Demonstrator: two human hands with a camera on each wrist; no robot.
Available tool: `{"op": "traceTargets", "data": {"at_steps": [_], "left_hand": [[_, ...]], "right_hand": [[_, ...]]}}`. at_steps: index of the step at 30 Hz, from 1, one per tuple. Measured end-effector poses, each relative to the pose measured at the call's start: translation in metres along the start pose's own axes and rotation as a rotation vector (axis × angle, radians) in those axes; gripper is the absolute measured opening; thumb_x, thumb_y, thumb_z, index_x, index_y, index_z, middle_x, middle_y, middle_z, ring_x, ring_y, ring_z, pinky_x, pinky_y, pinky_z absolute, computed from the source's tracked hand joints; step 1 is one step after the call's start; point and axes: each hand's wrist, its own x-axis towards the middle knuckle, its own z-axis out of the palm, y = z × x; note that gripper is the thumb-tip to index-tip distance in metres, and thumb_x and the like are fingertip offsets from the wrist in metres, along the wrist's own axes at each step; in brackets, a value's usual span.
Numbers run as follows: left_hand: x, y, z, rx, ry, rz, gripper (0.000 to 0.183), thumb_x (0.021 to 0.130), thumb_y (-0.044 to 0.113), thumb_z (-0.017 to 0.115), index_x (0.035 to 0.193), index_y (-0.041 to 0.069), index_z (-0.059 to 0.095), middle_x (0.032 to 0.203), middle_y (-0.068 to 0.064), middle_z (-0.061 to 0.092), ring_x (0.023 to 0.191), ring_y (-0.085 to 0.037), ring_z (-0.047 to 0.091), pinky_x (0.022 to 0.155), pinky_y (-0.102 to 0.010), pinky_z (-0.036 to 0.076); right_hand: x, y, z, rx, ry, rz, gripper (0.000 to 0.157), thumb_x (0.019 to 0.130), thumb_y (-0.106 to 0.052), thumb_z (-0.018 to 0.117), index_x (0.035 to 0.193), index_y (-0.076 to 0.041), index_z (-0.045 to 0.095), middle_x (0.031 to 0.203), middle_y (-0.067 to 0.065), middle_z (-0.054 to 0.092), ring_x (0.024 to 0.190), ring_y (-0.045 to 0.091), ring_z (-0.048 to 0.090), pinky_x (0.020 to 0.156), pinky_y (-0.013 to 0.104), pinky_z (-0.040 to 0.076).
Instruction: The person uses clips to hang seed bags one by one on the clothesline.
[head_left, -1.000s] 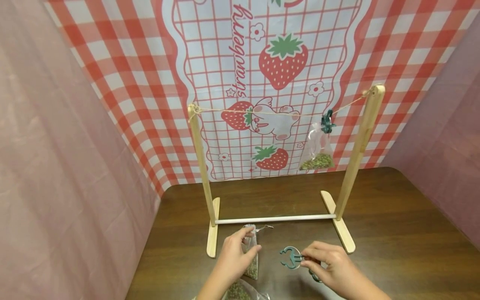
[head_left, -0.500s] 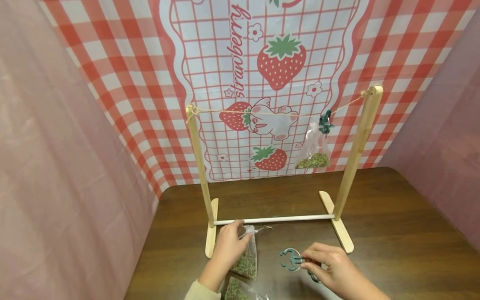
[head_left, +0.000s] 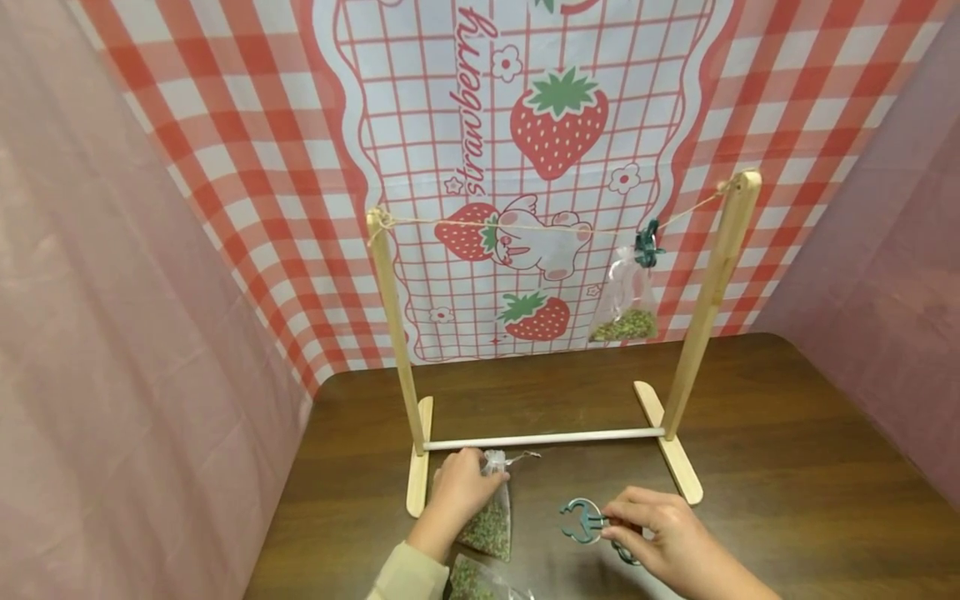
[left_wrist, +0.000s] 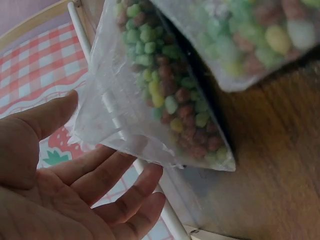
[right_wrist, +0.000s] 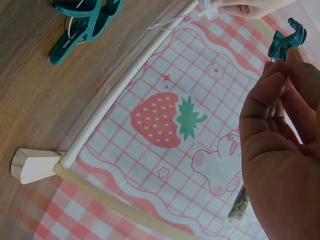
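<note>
Left hand: released; thumb and fingers spread about the neck of a sheer white drawstring bag of green and brown pellets, thumb at its edge. Compared with one second ago, the hand has shifted slightly toward 10 o'clock, uncovering more of the bag; a pale sleeve cuff now shows. The bag lies on the brown wood-grain table, drawstring trailing toward 2 o'clock.

Right hand: near its former position, thumb and fingertips pinching a dark green plastic clip with a metal ring, which points to 9 o'clock, toward the bag. A loose green clip lies on the table, partly hidden beneath this hand in the head view.

Surroundings: a second pellet bag sits at 6 o'clock of the first. A white rod crosses at 12 o'clock, just beyond the left fingers, between wooden posts. At 1 o'clock, a clipped bag hangs from the thin cord.
</note>
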Motion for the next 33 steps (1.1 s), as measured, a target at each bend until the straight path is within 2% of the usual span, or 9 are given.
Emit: {"op": "traceTargets", "data": {"at_steps": [3, 6, 9, 15, 18, 25, 27, 33], "left_hand": [[0.001, 0.000, 0.004, 0.020, 0.006, -0.012, 0.029, 0.081, 0.031, 0.086, 0.075, 0.008, 0.068, 0.073, -0.005, 0.064, 0.073, -0.026, 0.061, 0.075, -0.055, 0.044], [0.002, 0.001, 0.005, 0.019, 0.015, -0.017, 0.028, 0.082, 0.026, 0.085, 0.070, 0.010, 0.067, 0.073, -0.004, 0.065, 0.076, -0.026, 0.062, 0.079, -0.057, 0.041], [0.001, 0.001, 0.007, -0.010, 0.042, -0.011, 0.027, 0.082, 0.021, 0.085, 0.065, 0.015, 0.065, 0.069, 0.002, 0.062, 0.074, -0.023, 0.061, 0.079, -0.056, 0.040], [-0.001, 0.004, 0.008, -0.098, 0.091, 0.040, 0.025, 0.081, 0.015, 0.083, 0.061, 0.017, 0.068, 0.064, 0.008, 0.060, 0.069, -0.019, 0.059, 0.075, -0.052, 0.042], [-0.003, 0.005, 0.007, -0.117, 0.111, 0.073, 0.024, 0.081, 0.015, 0.083, 0.062, 0.018, 0.070, 0.064, 0.010, 0.061, 0.067, -0.016, 0.058, 0.073, -0.048, 0.043], [-0.009, 0.007, -0.002, -0.287, 0.157, 0.168, 0.014, 0.081, 0.004, 0.082, 0.069, 0.009, 0.075, 0.064, 0.009, 0.063, 0.058, -0.006, 0.051, 0.055, -0.027, 0.046], [-0.010, 0.008, -0.004, -0.303, 0.167, 0.178, 0.010, 0.081, 0.003, 0.081, 0.073, 0.008, 0.077, 0.067, 0.009, 0.065, 0.060, -0.005, 0.053, 0.057, -0.026, 0.047], [-0.016, 0.017, -0.012, -0.344, 0.182, 0.229, 0.008, 0.081, -0.001, 0.079, 0.080, 0.007, 0.080, 0.074, 0.004, 0.072, 0.068, -0.006, 0.062, 0.063, -0.026, 0.053]], "right_hand": [[-0.001, 0.000, -0.001, -0.010, -0.002, 0.009, 0.023, 0.082, 0.002, 0.081, 0.100, -0.011, 0.075, 0.094, -0.009, 0.066, 0.070, -0.002, 0.057, 0.057, 0.009, 0.047], [-0.001, 0.001, 0.000, -0.014, -0.003, 0.015, 0.023, 0.082, 0.002, 0.082, 0.100, -0.010, 0.075, 0.093, -0.009, 0.066, 0.071, -0.002, 0.058, 0.057, 0.009, 0.047], [-0.001, 0.002, 0.001, -0.008, 0.004, 0.000, 0.024, 0.081, 0.003, 0.082, 0.100, -0.009, 0.074, 0.093, -0.008, 0.066, 0.070, -0.002, 0.057, 0.057, 0.009, 0.046], [0.000, 0.007, 0.002, -0.028, 0.045, -0.065, 0.021, 0.082, 0.000, 0.082, 0.099, -0.009, 0.074, 0.091, -0.008, 0.066, 0.071, -0.002, 0.058, 0.058, 0.008, 0.046], [0.001, 0.007, 0.000, -0.038, 0.056, -0.064, 0.018, 0.084, -0.002, 0.082, 0.099, -0.009, 0.074, 0.091, -0.008, 0.066, 0.072, -0.002, 0.059, 0.059, 0.009, 0.046], [0.010, 0.003, -0.014, -0.094, 0.044, -0.024, 0.022, 0.081, 0.001, 0.082, 0.097, -0.011, 0.074, 0.090, -0.010, 0.065, 0.071, -0.001, 0.058, 0.059, 0.009, 0.046], [0.014, 0.001, -0.020, -0.115, 0.031, 0.003, 0.023, 0.080, 0.002, 0.083, 0.097, -0.012, 0.074, 0.091, -0.011, 0.065, 0.070, -0.001, 0.057, 0.058, 0.009, 0.045], [0.026, -0.001, -0.031, -0.158, 0.020, 0.011, 0.027, 0.077, 0.004, 0.084, 0.095, -0.013, 0.074, 0.091, -0.011, 0.065, 0.070, -0.001, 0.057, 0.059, 0.011, 0.046]]}}
